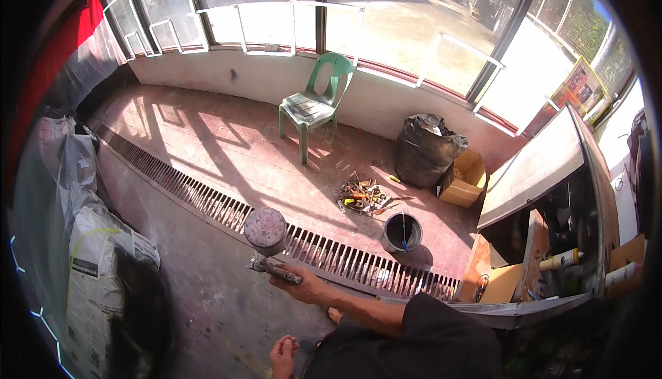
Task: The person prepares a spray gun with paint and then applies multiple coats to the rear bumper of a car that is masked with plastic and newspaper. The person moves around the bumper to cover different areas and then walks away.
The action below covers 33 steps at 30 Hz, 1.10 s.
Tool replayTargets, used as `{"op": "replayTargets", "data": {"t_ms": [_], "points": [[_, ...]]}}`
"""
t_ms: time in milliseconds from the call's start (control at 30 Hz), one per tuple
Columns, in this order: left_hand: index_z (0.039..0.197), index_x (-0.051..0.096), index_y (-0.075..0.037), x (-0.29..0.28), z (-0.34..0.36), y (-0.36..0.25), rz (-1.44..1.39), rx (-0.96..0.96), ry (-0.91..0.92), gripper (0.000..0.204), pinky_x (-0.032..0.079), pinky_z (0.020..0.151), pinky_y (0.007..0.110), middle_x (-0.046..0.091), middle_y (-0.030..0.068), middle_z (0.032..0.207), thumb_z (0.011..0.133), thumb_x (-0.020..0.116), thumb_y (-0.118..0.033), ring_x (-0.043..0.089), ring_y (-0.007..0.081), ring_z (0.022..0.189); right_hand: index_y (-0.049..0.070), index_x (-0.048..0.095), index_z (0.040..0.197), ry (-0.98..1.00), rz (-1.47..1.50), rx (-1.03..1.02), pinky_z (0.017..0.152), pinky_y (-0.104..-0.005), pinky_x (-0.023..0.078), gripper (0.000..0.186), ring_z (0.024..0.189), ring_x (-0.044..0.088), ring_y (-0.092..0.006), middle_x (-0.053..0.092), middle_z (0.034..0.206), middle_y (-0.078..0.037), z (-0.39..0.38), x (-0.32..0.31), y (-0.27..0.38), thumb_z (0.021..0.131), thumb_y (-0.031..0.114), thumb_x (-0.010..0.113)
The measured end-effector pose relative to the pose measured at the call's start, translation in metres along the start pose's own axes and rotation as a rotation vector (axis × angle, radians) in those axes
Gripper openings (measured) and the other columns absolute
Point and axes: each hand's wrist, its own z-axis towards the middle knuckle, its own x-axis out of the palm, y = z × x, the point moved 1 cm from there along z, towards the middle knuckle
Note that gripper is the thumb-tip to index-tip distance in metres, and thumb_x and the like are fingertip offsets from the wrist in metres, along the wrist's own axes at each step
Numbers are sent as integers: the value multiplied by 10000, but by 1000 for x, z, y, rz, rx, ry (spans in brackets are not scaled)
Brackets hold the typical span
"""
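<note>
A dark sleeve [445, 327] leads to the right hand [302, 284], grip wrapped round a spray gun [276, 269] before the floor grate [338, 253] — probably keeping its cup [265, 228] upright — left hand [283, 355] half-curled, apparently empty.

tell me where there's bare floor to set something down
Bare: red floor between the green plastic chair and the slotted grate; grey floor between that grate and the pale plastic-covered bundle at left. Crowded: around the black round bucket, with a tool pile, black plastic bag and brown cardboard box nearby.
</note>
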Motion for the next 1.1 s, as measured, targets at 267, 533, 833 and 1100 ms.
{"op": "replayTargets", "data": {"t_ms": [267, 533, 833, 1100], "points": [[1313, 698, 5, 16, 30, -38, 6, 3, 31, 336, 552, 827, 272, 772, 64, 1134, 1114, 639, -260, 733, 145, 953, 66, 678, 1365, -46, 75, 10, 760, -334, 478, 432, 854, 561, -107, 672, 911, -20, 65, 1, 37, 1089, 398, 696], [1313, 667, 65, 58, 68, -99, -92, 270, 159, 329, 544, 889, 268, 741, 66, 1138, 1113, 625, -193, 683, 122, 976, 51, 697, 1220, 0, 183, 1, 805, -306, 481, 307, 906, 581, -83, 663, 947, 14, 77, 37, 67, 1116, 339, 668], [1373, 676, 11, 8, 40, -87, -230, 454, -172, 312, 539, 883, 263, 744, 26, 1157, 1121, 604, -159, 655, 89, 1003, 45, 712, 1179, 241, 112, 94, 730, -302, 459, 346, 824, 546, -80, 641, 875, 16, 61, 124, 81, 1090, 379, 696], [1374, 684, 1, -34, 20, -73, -468, 507, -172, 321, 540, 901, 278, 744, 12, 1149, 1136, 619, -203, 658, 92, 979, 25, 738, 1008, 251, 88, 101, 554, -273, 306, 446, 606, 392, -35, 451, 669, 73, 35, 191, 58, 1117, 445, 639]]}}
